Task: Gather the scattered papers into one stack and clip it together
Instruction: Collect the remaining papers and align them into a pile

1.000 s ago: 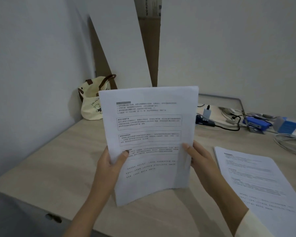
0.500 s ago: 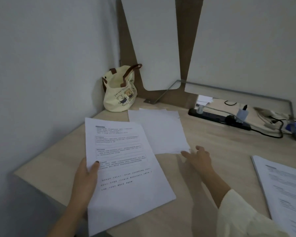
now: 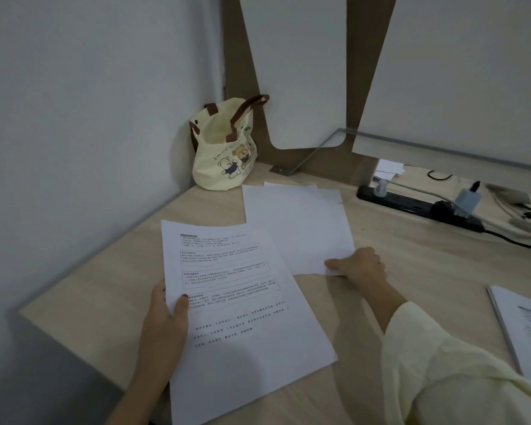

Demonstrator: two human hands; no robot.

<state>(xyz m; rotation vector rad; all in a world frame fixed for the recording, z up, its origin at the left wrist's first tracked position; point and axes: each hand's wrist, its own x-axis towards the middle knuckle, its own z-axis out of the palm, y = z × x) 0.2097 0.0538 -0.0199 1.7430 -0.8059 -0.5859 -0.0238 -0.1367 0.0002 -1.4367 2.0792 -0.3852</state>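
A: Head view: how far along?

B: Early yet. Shows three lots of paper, not one stack. Pinches the printed sheets point(image 3: 233, 302) at their left edge with the left hand point(image 3: 163, 326), thumb on top, fingers beneath; lets the near end jut past the desk point(image 3: 411, 271) edge. Leaves the blank sheets point(image 3: 295, 222) flat on the desk further back, overlapped at one side by the printed sheets' far corner. Leaves the right pile point(image 3: 528, 332) well apart at the frame edge, untouched.

A: And the right hand point(image 3: 362, 265)?

B: Curls onto the blank sheets' near right corner, thumb across the top; seems to pinch it, though hides the underside.

A: Left to do?

B: Most of it, judging from this: merging all three lots, squaring edges, clipping. Shows no clip anywhere.

A: Differs from earlier how?

B: A second back, holds the printed sheets upright in both hands. Half a second back, lowers them in the left alone and reaches with the right, fingers spread, just short of that corner. Now closes on it.
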